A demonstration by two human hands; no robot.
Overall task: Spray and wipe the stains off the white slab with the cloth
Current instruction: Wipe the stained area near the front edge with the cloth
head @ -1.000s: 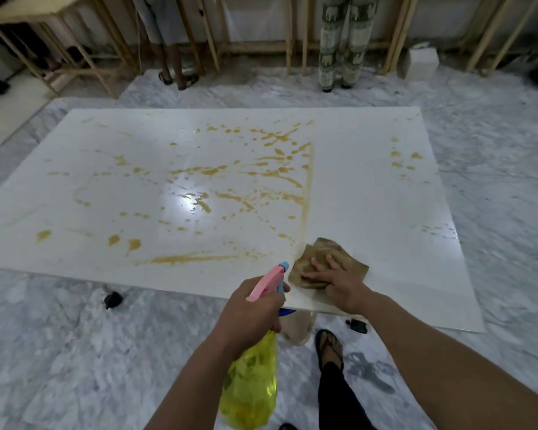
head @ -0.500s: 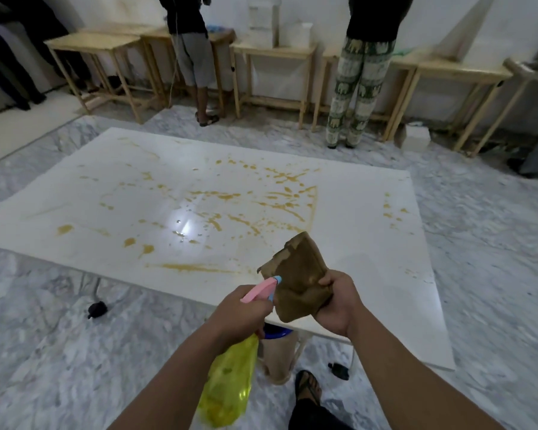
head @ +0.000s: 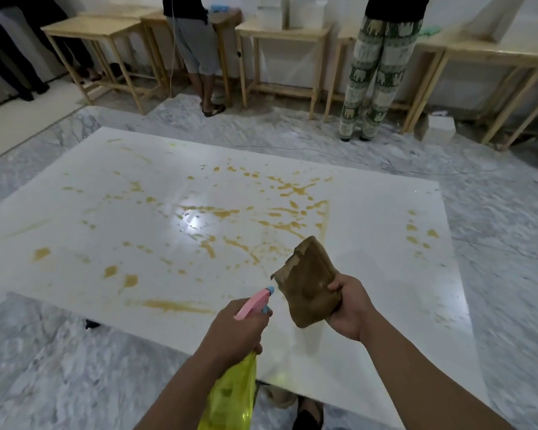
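The white slab (head: 370, 231) lay flat, raised a little above the grey marbled floor (head: 59, 377), its surface spattered with yellow-brown stains (head: 286, 193) that ran thickest across the middle and thinned toward the left edge, with a small separate cluster near the right edge. A long smear (head: 171, 305) sat close to the near edge, and a bright glare (head: 193, 218) marked the centre.

The left hand (head: 233, 330) gripped the spray bottle (head: 230, 395) round its neck, fingers curled tight over the pink trigger head (head: 252, 304), whose small blue nozzle pointed out over the slab. The bottle's translucent yellow body hung below the hand, in front of the near edge.

The right hand (head: 348, 308) was lifted above the slab and pinched the cloth (head: 308, 283), thumb on top and fingers wrapped beneath it. The cloth (a brown, folded rag, paler along its upper left border) hung clear of the surface, just beside the nozzle, not touching it.

Under the near edge something pale showed beside a sandalled foot (head: 308, 414), perhaps a support, though too little was visible to say. Beyond the slab, wooden tables (head: 280, 35) lined the far wall, where one person in grey shorts (head: 199, 48) and another in patterned trousers (head: 376, 72) stood. A small white box (head: 440, 127) rested on the floor by a table leg.
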